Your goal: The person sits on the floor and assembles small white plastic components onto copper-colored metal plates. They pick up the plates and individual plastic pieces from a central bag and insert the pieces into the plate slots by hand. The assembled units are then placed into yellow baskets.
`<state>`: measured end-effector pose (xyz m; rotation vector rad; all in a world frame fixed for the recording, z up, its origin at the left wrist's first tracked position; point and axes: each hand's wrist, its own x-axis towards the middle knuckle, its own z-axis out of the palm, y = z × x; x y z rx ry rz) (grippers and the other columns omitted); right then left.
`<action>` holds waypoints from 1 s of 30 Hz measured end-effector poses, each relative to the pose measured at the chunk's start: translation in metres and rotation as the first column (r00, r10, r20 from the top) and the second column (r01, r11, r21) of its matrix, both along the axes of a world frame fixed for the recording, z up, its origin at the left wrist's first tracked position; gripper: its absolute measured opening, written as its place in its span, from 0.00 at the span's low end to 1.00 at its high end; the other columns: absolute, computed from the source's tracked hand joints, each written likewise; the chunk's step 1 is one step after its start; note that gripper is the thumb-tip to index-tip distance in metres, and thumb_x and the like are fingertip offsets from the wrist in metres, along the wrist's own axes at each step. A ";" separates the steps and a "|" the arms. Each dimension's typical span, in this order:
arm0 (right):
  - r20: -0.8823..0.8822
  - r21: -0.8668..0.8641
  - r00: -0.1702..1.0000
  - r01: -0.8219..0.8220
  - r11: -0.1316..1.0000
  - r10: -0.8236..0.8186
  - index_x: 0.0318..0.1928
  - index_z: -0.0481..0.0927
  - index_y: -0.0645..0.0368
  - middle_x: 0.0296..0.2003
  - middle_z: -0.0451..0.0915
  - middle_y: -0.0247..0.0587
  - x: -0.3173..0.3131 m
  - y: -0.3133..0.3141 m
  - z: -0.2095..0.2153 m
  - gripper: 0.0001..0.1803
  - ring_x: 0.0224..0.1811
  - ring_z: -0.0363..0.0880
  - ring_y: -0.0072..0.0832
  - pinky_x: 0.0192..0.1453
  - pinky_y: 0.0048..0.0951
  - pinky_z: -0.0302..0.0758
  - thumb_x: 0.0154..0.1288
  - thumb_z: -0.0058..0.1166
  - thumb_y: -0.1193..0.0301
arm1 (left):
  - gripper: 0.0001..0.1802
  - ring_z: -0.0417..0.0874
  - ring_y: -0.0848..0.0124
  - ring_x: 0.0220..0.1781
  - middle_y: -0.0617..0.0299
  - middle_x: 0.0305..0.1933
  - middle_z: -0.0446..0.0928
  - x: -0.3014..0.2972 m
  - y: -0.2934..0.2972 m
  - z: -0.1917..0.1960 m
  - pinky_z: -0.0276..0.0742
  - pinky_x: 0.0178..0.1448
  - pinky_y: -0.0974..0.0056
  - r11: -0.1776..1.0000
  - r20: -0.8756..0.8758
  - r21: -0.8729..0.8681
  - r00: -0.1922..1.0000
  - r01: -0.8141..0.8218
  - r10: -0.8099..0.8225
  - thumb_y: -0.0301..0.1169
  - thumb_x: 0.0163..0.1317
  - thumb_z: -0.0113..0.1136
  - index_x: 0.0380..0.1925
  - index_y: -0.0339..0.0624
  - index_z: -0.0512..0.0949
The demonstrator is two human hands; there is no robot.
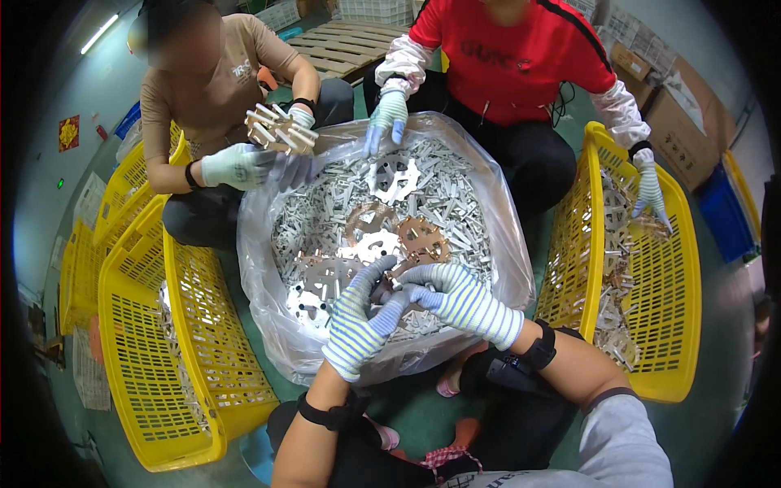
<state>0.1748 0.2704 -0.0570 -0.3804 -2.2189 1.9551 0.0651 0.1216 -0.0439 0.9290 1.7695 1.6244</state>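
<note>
My left hand and my right hand, both in striped knit gloves, meet over the near half of a big plastic-lined tub. The fingers of both are closed round a small brown-and-silver metal part, mostly hidden by the gloves. Just beyond it, a copper-coloured notched disc and a shiny silver notched disc rest on a heap of short silver metal strips. Left of my left hand lies another silver disc with holes.
Across the tub, a person in tan holds a notched disc with metal bars. A person in red has one gloved hand over the tub, another in the right yellow basket. Yellow baskets stand left; cartons stand back right.
</note>
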 end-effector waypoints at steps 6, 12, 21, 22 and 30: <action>-0.098 -0.141 0.995 -0.051 0.989 0.038 0.53 0.79 0.64 0.38 0.84 0.36 -0.001 -0.004 -0.007 0.18 0.41 0.78 0.18 0.49 0.25 0.76 0.71 0.54 0.63 | 0.25 0.79 0.75 0.46 0.59 0.47 0.79 0.002 -0.001 0.001 0.76 0.51 0.70 1.000 0.155 0.014 0.988 -0.023 0.020 0.29 0.60 0.65 0.57 0.34 0.73; -0.106 -0.160 0.992 -0.080 0.984 0.064 0.51 0.79 0.64 0.36 0.83 0.38 -0.003 -0.009 -0.012 0.18 0.38 0.78 0.20 0.46 0.26 0.76 0.70 0.55 0.63 | 0.20 0.80 0.74 0.47 0.59 0.43 0.80 0.004 0.000 -0.006 0.76 0.53 0.69 0.985 0.039 0.159 0.998 -0.064 0.059 0.30 0.62 0.64 0.52 0.32 0.76; -0.173 0.131 0.983 0.089 0.987 -0.065 0.55 0.75 0.65 0.45 0.77 0.46 0.007 -0.009 0.025 0.21 0.44 0.77 0.27 0.50 0.29 0.74 0.70 0.53 0.61 | 0.11 0.76 0.80 0.33 0.64 0.32 0.78 -0.020 0.002 -0.011 0.75 0.38 0.73 0.960 0.161 0.036 0.950 -0.278 0.269 0.30 0.63 0.63 0.41 0.36 0.77; -0.204 0.220 0.976 0.123 0.968 -0.078 0.56 0.74 0.65 0.47 0.76 0.48 0.008 -0.006 0.028 0.22 0.46 0.77 0.29 0.52 0.31 0.74 0.70 0.53 0.62 | 0.09 0.77 0.80 0.33 0.64 0.32 0.77 -0.022 0.001 -0.012 0.74 0.36 0.73 0.956 0.129 0.006 0.948 -0.294 0.291 0.29 0.63 0.63 0.40 0.37 0.77; -0.212 0.350 0.977 0.107 0.930 -0.032 0.56 0.75 0.61 0.49 0.75 0.50 0.003 0.017 0.024 0.17 0.54 0.74 0.43 0.62 0.38 0.68 0.70 0.44 0.71 | 0.17 0.81 0.75 0.32 0.57 0.40 0.79 -0.024 -0.004 -0.019 0.82 0.32 0.68 0.978 0.254 0.021 0.947 -0.210 0.198 0.32 0.65 0.58 0.52 0.38 0.72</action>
